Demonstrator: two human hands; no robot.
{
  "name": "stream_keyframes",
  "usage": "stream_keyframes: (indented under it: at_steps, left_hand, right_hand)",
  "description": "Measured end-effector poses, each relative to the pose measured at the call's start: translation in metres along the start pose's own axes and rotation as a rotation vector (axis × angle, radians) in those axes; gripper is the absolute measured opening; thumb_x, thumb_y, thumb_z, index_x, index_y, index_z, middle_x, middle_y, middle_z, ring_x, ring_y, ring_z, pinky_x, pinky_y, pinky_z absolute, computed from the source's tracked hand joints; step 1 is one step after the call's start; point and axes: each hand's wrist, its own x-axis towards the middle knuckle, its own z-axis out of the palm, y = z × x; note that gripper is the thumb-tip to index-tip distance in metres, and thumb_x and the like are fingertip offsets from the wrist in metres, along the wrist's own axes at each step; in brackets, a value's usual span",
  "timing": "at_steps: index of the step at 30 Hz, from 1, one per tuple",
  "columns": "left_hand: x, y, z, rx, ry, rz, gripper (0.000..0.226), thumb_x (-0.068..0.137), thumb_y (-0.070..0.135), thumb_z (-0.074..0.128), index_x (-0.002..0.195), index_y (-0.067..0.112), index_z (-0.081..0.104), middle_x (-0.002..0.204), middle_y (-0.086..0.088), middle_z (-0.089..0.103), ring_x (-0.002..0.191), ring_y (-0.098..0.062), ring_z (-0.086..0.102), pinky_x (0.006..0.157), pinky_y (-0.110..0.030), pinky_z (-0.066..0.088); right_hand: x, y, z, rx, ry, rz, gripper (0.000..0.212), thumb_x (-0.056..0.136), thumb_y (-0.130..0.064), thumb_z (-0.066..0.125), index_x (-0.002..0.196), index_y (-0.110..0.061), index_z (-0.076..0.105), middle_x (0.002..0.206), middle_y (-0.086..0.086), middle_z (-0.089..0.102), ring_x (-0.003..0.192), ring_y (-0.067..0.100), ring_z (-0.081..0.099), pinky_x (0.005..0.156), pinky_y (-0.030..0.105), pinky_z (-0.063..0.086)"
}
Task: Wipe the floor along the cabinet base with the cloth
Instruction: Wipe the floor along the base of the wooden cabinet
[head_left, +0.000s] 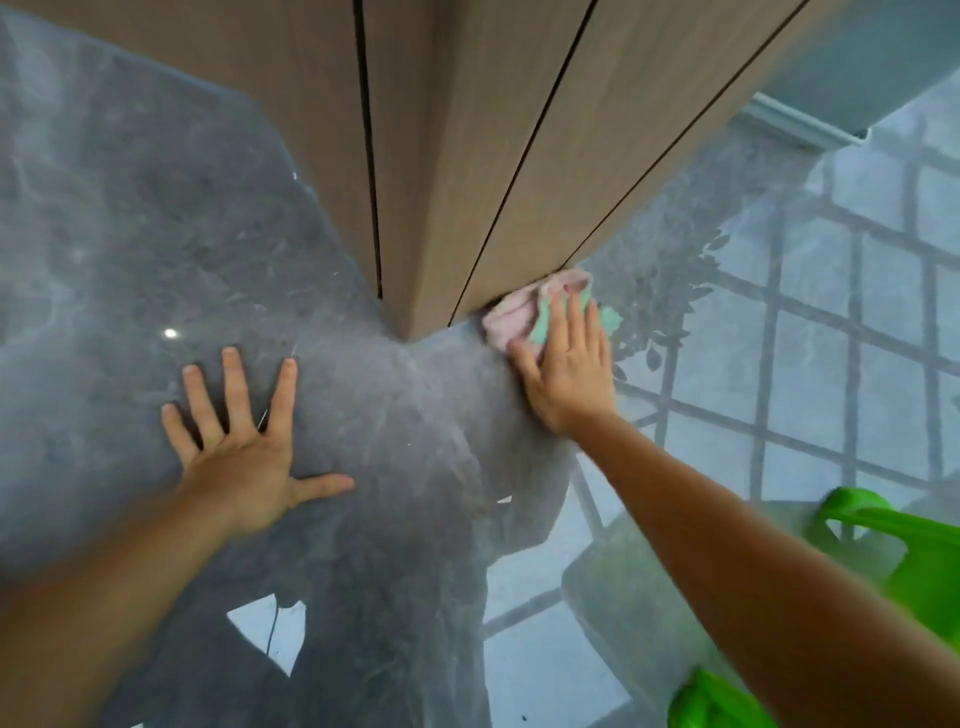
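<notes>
A pink and mint-green cloth (511, 312) lies bunched on the glossy grey marble floor (156, 234), pushed right up against the foot of the wood-grain cabinet (467, 156) near its corner. My right hand (569, 371) presses flat on the cloth, fingers spread over it and pointing toward the cabinet base. My left hand (244, 441) rests palm-down on the bare floor to the left of the cabinet corner, fingers splayed, holding nothing.
The cabinet corner juts toward me, with dark vertical gaps between its panels. A bright green plastic object (914, 561) stands at the lower right beside my right forearm. The shiny floor on the right reflects a window grid and foliage.
</notes>
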Motion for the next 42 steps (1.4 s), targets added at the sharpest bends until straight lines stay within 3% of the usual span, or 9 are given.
stream_keyframes:
  at_steps: [3,6,12,15,20,23,27,33,42]
  left_hand:
    - [0.003,-0.001,0.006,0.034,0.013,-0.014,0.139,0.022,0.107,0.015,0.126,0.046,-0.052,0.131,-0.003,-0.068,0.109,-0.032,-0.068,0.111,-0.063,-0.021]
    - [0.003,-0.002,0.008,0.048,0.036,-0.028,0.139,0.023,0.108,0.013,0.129,0.044,-0.05,0.132,-0.004,-0.067,0.111,-0.034,-0.067,0.113,-0.066,-0.014]
    - [0.004,0.0,0.008,0.021,0.077,0.001,0.138,0.028,0.106,0.022,0.126,0.045,-0.052,0.138,-0.005,-0.063,0.123,-0.038,-0.06,0.113,-0.065,-0.016]
    - [0.002,0.0,0.012,0.018,0.11,0.032,0.135,0.044,0.097,0.044,0.126,0.044,-0.05,0.144,-0.009,-0.057,0.138,-0.045,-0.042,0.113,-0.066,-0.014]
    - [0.001,-0.005,0.015,-0.009,0.186,0.08,0.13,0.036,0.103,0.021,0.13,0.044,-0.048,0.143,-0.008,-0.058,0.141,-0.045,-0.036,0.114,-0.065,-0.014]
    - [0.004,-0.025,0.018,0.002,0.308,0.154,0.128,0.044,0.102,0.018,0.151,0.04,-0.016,0.164,-0.012,-0.022,0.149,-0.044,-0.016,0.116,-0.067,-0.003]
    - [0.02,-0.083,0.0,-0.212,0.482,-0.179,0.103,0.066,0.093,0.007,0.154,0.039,0.002,0.167,-0.01,-0.007,0.152,-0.042,-0.007,0.117,-0.068,0.0]
    - [0.034,-0.095,0.002,-0.193,0.672,-0.234,0.088,0.079,0.08,0.025,0.155,0.035,0.015,0.165,-0.017,0.011,0.15,-0.049,0.007,0.114,-0.073,0.006]
    - [0.035,-0.1,0.001,-0.193,0.718,-0.262,0.089,0.076,0.078,0.035,0.153,0.034,0.025,0.164,-0.016,0.017,0.15,-0.045,0.008,0.116,-0.069,0.006]
  right_hand:
    - [0.059,0.045,-0.039,0.077,-0.036,0.369,0.075,0.097,-0.051,0.035,0.155,-0.016,0.004,0.165,0.012,0.002,0.15,0.036,-0.001,0.122,0.048,0.001]
    - [0.067,0.021,-0.043,0.041,-0.108,0.444,0.082,0.095,-0.061,0.03,0.155,-0.016,-0.003,0.164,0.012,-0.005,0.15,0.037,-0.006,0.121,0.05,-0.003]
    - [-0.06,-0.107,0.028,0.066,-0.207,-0.074,0.104,0.08,-0.08,0.023,0.152,-0.013,-0.011,0.162,0.021,-0.011,0.146,0.042,-0.02,0.111,0.054,-0.021]
    - [-0.091,-0.139,0.044,0.024,-0.221,-0.282,0.096,0.083,-0.075,0.029,0.154,-0.018,-0.004,0.163,0.018,-0.001,0.147,0.042,-0.015,0.116,0.061,-0.013]
    - [-0.085,-0.135,0.034,-0.039,-0.238,-0.344,0.092,0.086,-0.074,0.027,0.154,-0.02,-0.006,0.164,0.016,-0.004,0.148,0.041,-0.012,0.119,0.061,-0.003]
    - [-0.085,-0.14,0.036,-0.083,-0.267,-0.332,0.096,0.083,-0.079,0.018,0.153,-0.019,-0.009,0.164,0.017,-0.006,0.147,0.042,-0.014,0.118,0.061,-0.005]
    - [-0.082,-0.148,0.041,-0.14,-0.298,-0.416,0.098,0.083,-0.081,0.016,0.153,-0.019,-0.01,0.164,0.015,-0.006,0.147,0.042,-0.014,0.117,0.059,-0.012]
    - [-0.014,-0.202,0.055,-0.125,-0.176,-0.554,0.099,0.082,-0.079,0.022,0.155,-0.014,0.004,0.162,0.021,0.009,0.149,0.041,0.001,0.12,0.059,0.005]
    - [0.195,-0.362,0.055,-0.047,-0.254,-0.375,0.099,0.082,-0.079,0.028,0.154,-0.019,-0.004,0.163,0.015,-0.01,0.147,0.038,-0.017,0.118,0.054,-0.013]
